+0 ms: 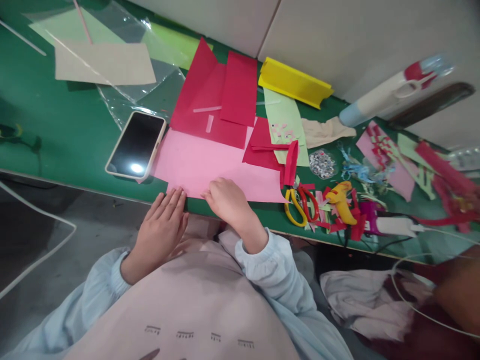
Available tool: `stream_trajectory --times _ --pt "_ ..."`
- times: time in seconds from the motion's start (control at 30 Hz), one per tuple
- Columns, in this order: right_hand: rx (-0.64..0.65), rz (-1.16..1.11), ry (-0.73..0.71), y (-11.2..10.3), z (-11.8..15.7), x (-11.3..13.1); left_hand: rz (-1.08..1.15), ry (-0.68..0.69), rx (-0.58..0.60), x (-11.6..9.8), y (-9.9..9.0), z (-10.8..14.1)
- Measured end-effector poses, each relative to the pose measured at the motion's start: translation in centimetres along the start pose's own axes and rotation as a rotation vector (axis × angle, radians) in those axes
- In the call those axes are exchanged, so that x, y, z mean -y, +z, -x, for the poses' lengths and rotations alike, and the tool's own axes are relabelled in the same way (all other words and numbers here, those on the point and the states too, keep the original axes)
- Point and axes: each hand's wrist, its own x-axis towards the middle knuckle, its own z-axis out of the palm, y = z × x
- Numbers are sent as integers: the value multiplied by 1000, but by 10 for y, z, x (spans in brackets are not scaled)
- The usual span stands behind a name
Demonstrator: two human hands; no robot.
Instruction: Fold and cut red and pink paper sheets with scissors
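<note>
A large pink sheet [210, 160] lies on the green table in front of me, its near edge close to the table's edge. My left hand [162, 225] rests flat at the sheet's near left corner, fingers stretched out side by side. Close by on the right, my right hand [228, 202] is closed at the near edge of the sheet, thumb and fingers pressed together; what is between them is too small to make out. Red sheets [240, 90] overlap the far part of the pink one. Left of it lies a phone [137, 142] with a dark screen.
Yellow-and-red scissors [296, 210], a yellow glue gun [342, 202] and paper scraps lie at the right. Behind are a green sheet [287, 120], a yellow holder [294, 82] and a bottle [390, 92]. Clear plastic and a beige sheet [105, 64] lie back left.
</note>
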Motion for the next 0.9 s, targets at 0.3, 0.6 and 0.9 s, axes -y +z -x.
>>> stream_trajectory --times 0.3,0.6,0.9 --pt "9 6 -21 0 -1 -1 12 18 -10 0 -2 -3" --pt "18 10 -37 2 -3 -1 -3 6 -8 -1 0 -1" --pt "27 9 -22 -2 -2 0 2 -35 16 -4 2 1"
